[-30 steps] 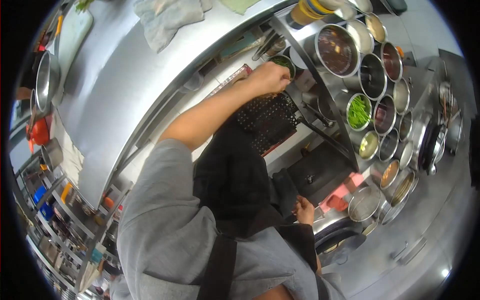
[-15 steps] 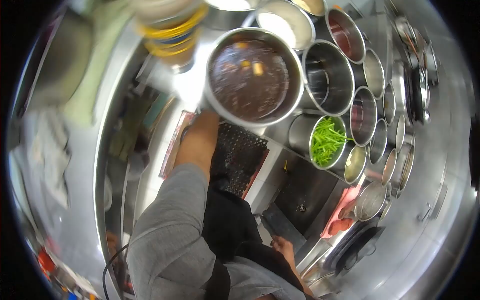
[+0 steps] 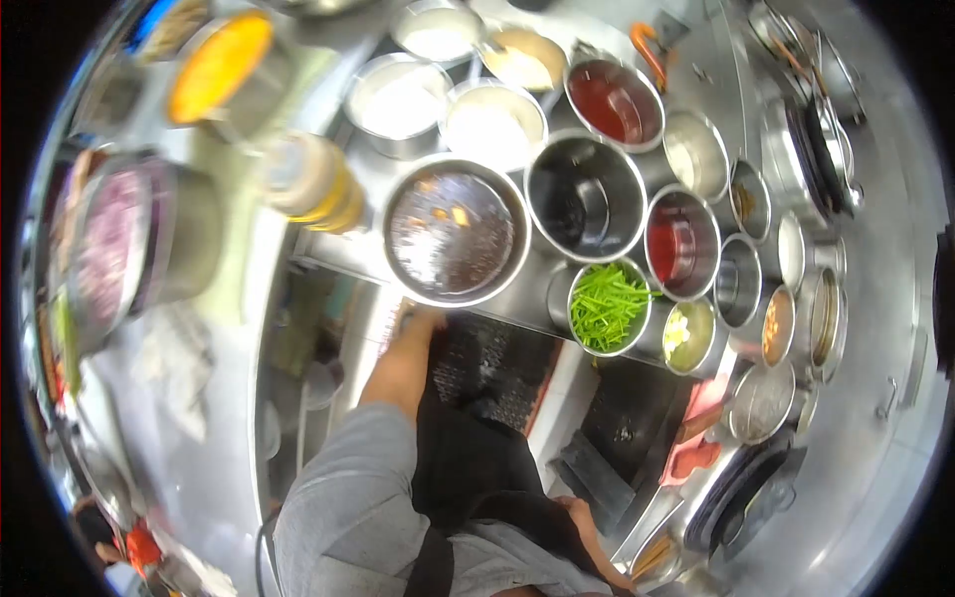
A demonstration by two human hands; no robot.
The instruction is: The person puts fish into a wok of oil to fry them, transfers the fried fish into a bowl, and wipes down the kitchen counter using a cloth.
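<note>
My left hand (image 3: 428,316) is at the near rim of a steel pot (image 3: 456,231) of dark brown liquid with yellow pieces; its fingers are hidden beneath the pot's edge, so what they hold cannot be seen. Low in the view, my right hand (image 3: 577,511) hangs by the dark apron (image 3: 473,453), its fingers not clear. Right of the brown pot stand a pot with dark contents (image 3: 585,197) and a pot of cut green stalks (image 3: 607,306). A squeeze bottle with yellow bands (image 3: 316,185) stands to its left.
Steel pots of white, red and other contents crowd the counter. At the left are a pot of purple pieces (image 3: 114,244), an orange-filled container (image 3: 221,72) and a cloth (image 3: 179,368). A pink cloth (image 3: 693,438) lies at the lower right, above black pans (image 3: 741,497).
The view has swung toward the pots, showing more of them at the top. My left hand, fully visible a second ago above the floor mat, is now mostly hidden under the brown pot's rim.
</note>
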